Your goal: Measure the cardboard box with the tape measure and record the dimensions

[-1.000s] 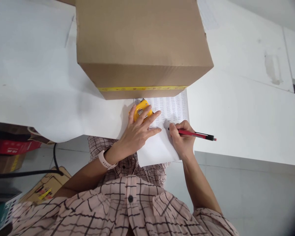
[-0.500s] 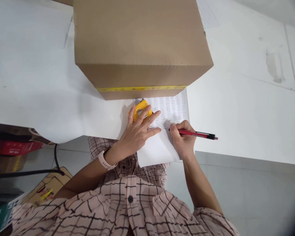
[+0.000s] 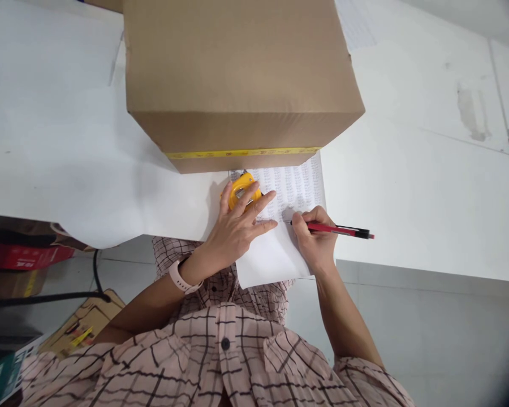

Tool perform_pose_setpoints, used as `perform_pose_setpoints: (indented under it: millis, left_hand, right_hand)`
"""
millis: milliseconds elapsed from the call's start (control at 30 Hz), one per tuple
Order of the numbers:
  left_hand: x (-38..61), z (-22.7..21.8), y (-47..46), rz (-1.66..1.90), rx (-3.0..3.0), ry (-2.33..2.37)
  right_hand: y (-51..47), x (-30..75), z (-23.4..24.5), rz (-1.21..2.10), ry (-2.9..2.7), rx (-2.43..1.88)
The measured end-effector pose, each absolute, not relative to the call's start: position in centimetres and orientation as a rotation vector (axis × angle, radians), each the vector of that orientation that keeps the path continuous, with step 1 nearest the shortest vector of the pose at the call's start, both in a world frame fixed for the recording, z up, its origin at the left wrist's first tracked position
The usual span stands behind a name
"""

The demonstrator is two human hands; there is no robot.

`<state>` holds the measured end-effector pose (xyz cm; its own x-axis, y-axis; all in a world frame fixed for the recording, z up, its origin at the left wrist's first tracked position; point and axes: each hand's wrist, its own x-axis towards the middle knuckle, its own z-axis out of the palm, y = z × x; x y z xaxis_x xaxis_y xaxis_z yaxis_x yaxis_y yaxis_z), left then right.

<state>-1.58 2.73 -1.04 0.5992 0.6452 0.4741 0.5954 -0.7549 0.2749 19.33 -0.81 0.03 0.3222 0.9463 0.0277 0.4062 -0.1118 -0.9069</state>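
One pen (image 3: 341,230), one tape measure (image 3: 239,187) and one wristband (image 3: 180,278) show.

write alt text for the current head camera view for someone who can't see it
Seen from above, a right hand holds a red pen at a sheet of paper with rows of small text, while the left hand rests on a yellow tape measure. A large cardboard box stands just beyond on a white table.
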Motion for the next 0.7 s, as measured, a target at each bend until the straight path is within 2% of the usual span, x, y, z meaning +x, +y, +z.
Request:
perform_pose_setpoints:
  millis: [700]
  left_hand:
    - [-1.57, -1.0, 2.68, 0.829, 2.745, 1.096]
  right_hand:
    - [-0.6, 19.27, 0.21, 0.766, -1.213, -1.683]
